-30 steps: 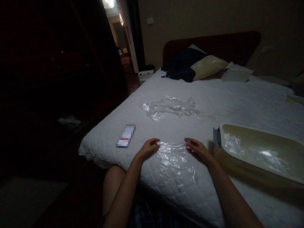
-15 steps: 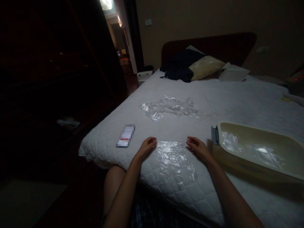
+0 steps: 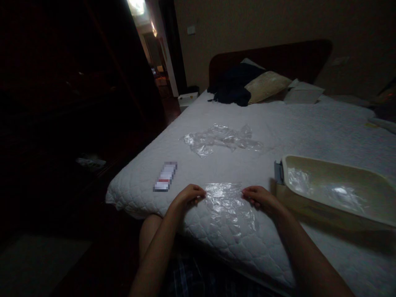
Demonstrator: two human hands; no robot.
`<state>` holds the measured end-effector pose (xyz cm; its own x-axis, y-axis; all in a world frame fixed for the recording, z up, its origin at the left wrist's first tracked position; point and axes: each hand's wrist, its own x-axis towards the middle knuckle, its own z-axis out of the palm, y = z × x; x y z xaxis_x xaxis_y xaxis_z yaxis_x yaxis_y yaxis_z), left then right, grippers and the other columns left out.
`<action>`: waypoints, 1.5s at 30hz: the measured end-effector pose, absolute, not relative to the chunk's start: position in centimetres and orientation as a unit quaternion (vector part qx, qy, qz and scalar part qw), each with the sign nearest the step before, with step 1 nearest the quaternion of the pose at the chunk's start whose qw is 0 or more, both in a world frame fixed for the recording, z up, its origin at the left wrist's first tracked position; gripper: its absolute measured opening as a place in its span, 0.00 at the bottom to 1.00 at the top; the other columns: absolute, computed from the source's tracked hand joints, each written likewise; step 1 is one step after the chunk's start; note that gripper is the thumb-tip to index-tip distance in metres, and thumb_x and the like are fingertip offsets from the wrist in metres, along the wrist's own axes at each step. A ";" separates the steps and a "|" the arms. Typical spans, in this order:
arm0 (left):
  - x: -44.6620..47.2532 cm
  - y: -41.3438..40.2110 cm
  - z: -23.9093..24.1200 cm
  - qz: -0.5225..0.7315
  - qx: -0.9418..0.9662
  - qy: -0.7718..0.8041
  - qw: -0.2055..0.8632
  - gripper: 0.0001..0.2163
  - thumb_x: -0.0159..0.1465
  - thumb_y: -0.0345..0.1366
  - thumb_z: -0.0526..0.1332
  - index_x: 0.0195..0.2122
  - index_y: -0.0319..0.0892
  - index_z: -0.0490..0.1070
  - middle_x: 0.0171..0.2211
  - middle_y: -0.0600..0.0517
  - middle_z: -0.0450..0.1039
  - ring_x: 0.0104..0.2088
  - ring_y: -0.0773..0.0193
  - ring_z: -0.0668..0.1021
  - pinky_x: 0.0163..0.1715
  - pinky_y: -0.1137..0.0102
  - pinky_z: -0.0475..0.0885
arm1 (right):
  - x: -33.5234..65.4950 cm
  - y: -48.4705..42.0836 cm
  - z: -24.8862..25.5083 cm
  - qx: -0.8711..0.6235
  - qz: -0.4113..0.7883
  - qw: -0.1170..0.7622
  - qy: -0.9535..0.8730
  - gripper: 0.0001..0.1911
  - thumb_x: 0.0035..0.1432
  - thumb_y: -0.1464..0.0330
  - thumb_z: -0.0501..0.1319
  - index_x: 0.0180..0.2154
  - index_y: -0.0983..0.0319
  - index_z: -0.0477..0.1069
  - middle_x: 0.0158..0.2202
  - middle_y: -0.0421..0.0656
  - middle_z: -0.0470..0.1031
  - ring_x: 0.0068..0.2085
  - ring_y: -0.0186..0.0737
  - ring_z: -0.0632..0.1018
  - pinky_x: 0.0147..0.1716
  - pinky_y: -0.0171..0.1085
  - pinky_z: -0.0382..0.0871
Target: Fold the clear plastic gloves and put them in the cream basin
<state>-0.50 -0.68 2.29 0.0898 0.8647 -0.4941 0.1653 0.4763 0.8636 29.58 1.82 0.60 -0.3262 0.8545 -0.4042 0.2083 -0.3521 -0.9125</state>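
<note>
A clear, crinkled plastic bag (image 3: 228, 206) lies on the near corner of the white quilted bed (image 3: 198, 167), its straight top edge pointing away from me. My left hand (image 3: 190, 195) pinches its left side just below that edge, thumb and forefinger together. On the opposite side my right hand (image 3: 259, 197) holds the bag the same way, its other fingers curled. Farther up the bed rests a crumpled heap of clear plastic (image 3: 221, 139).
A beige plastic tub (image 3: 328, 218) with a grey latch and clear plastic inside stands on the right. To the left lies a pixelated phone-like object (image 3: 166, 176). Dark cloth (image 3: 235, 84) and a yellowish pillow (image 3: 268, 86) are piled near the headboard (image 3: 278, 55).
Both hands have come slightly nearer to me along the bag's sides. Their fingers have closed from a looser pose onto its edges. The heap and the tub stay put.
</note>
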 end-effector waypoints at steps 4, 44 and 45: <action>-0.3 -0.6 2.3 0.265 0.433 0.597 0.621 0.09 0.44 0.34 0.65 0.27 0.36 0.71 0.17 0.56 0.64 0.16 0.75 0.64 0.16 0.78 0.55 | 29.6 1.9 0.6 -0.499 0.662 0.236 -0.508 0.17 0.45 0.57 0.62 0.27 0.65 0.67 0.13 0.32 0.58 0.13 0.23 0.57 0.12 0.28 0.44; 0.7 -1.8 0.5 0.386 0.534 0.517 0.547 0.10 0.48 0.35 0.64 0.30 0.37 0.69 0.23 0.55 0.66 0.21 0.74 0.66 0.20 0.78 0.58 | 28.1 0.8 0.9 -0.484 0.613 0.316 -0.538 0.11 0.40 0.63 0.63 0.26 0.64 0.67 0.19 0.35 0.63 0.19 0.28 0.63 0.17 0.30 0.51; 0.8 -1.8 0.4 0.393 0.537 0.521 0.534 0.09 0.49 0.35 0.63 0.30 0.37 0.69 0.23 0.55 0.66 0.22 0.73 0.66 0.20 0.78 0.58 | 28.1 0.8 1.0 -0.490 0.604 0.324 -0.538 0.10 0.40 0.64 0.63 0.27 0.63 0.67 0.18 0.36 0.63 0.19 0.28 0.64 0.17 0.30 0.52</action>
<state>0.77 -1.82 0.41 0.1483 0.9798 -0.1341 0.1402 0.1134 0.9836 28.11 0.82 0.95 -0.3100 0.9193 -0.2426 0.1352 -0.2100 -0.9683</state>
